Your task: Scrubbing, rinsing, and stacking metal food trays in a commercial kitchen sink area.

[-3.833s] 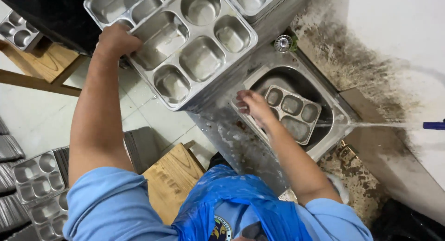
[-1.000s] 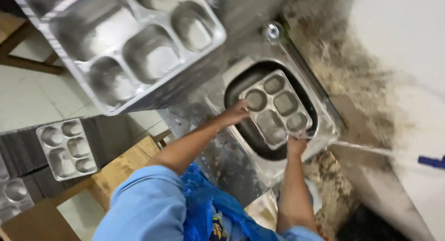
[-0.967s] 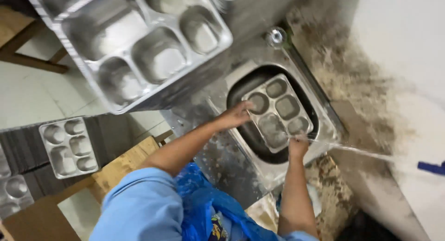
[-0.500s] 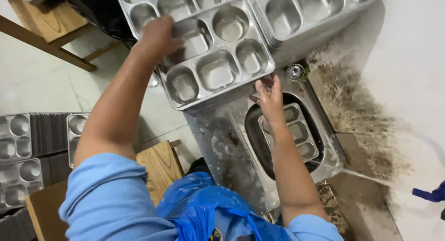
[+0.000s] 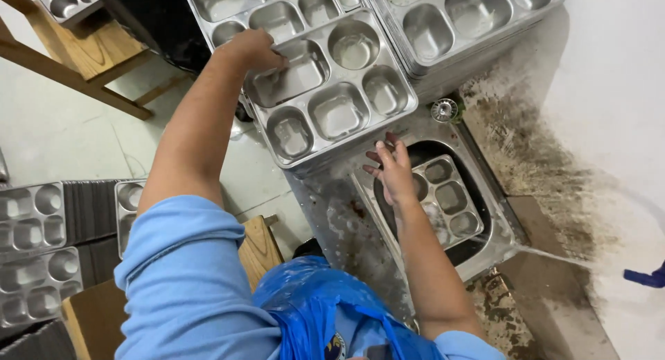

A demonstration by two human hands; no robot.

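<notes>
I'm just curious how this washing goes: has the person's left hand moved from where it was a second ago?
Yes. A second ago it lay at the sink by the tray in the basin. Now the left hand grips the top tray of the stack beside the sink.

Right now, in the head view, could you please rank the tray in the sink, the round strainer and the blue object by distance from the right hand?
1. Tray in the sink, beside the right hand.
2. Strainer, beyond the sink.
3. Blue object, far right edge.

A canteen dishwashing area: stacked steel compartment trays [image 5: 332, 90] around a steel sink [image 5: 443, 207] (grimy, water-stained wall [image 5: 554, 159]).
</notes>
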